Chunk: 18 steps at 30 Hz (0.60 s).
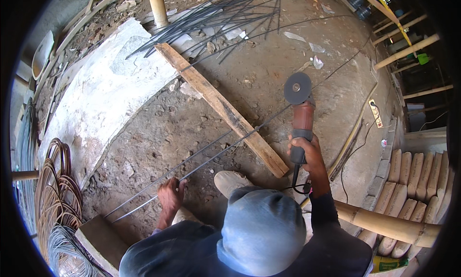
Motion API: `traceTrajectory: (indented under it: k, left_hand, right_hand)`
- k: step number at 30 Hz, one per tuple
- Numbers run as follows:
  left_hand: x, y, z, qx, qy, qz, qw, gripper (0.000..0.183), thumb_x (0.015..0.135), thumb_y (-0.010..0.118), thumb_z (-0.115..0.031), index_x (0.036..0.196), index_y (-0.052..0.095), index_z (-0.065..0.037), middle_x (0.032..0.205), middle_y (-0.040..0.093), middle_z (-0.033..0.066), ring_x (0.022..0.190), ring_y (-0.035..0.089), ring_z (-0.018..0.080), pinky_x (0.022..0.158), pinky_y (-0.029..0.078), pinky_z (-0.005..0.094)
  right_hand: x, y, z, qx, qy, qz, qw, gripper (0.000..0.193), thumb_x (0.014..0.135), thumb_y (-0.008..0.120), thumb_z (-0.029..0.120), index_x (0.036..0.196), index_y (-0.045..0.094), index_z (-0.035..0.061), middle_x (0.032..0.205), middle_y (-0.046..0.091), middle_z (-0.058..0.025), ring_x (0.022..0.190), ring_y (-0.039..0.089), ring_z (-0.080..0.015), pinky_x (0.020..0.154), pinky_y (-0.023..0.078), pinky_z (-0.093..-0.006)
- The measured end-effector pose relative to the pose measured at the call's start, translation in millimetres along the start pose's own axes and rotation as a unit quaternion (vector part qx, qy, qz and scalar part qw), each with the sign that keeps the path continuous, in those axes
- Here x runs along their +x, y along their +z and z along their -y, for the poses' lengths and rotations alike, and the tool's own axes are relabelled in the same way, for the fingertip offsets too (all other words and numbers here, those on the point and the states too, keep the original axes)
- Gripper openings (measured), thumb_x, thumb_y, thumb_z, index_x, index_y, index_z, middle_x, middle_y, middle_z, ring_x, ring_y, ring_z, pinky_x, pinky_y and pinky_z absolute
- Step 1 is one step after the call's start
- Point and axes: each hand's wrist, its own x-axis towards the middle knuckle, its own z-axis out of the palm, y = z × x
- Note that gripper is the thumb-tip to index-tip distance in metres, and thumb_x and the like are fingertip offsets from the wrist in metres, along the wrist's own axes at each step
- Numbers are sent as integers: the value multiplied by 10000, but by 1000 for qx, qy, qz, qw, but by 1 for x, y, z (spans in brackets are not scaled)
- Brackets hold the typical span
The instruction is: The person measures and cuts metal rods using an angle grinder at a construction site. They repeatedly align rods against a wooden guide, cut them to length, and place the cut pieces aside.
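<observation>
My right hand is wrapped around the dark body of an angle grinder, its fingers closed. The grinder's round dark disc faces up, just by a long thin steel rod. Whether disc and rod touch, I cannot tell. At lower left my left hand grips the steel rods, thumb and fingers closed on them. Two rods run side by side from a brown block toward a wooden plank. One crosses over the plank and runs past the grinder. A pale shoe is below the plank.
A bundle of thin rods lies beyond the plank, near an upright post. Coils of rusty wire stand at left. At right are a socket strip, stacked sacks and a bamboo pole. Cable trails from the grinder.
</observation>
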Motion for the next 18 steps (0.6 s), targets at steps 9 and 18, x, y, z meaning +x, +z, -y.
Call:
traceTrajectory:
  k: [9, 18]
  left_hand:
    - [16, -91, -56, -125, -58, -59, 989, 592, 931, 809, -579, 681, 666, -61, 580, 580, 125, 558, 562, 344, 580, 445, 446]
    - [51, -134, -135, -379, 20, -65, 923, 613, 1027, 767, -499, 677, 620, -19, 558, 447, 24, 538, 411, 126, 502, 343, 383]
  right_hand:
    - [-39, -35, 29, 52, 15, -73, 996, 441, 915, 716, 163, 1313, 637, -8, 979, 702, -92, 778, 714, -203, 662, 628, -351]
    - [-80, -60, 93, 180, -224, -13, 958, 781, 885, 704, 165, 1594, 402, 35, 1176, 597, -109, 929, 666, -186, 743, 636, -333]
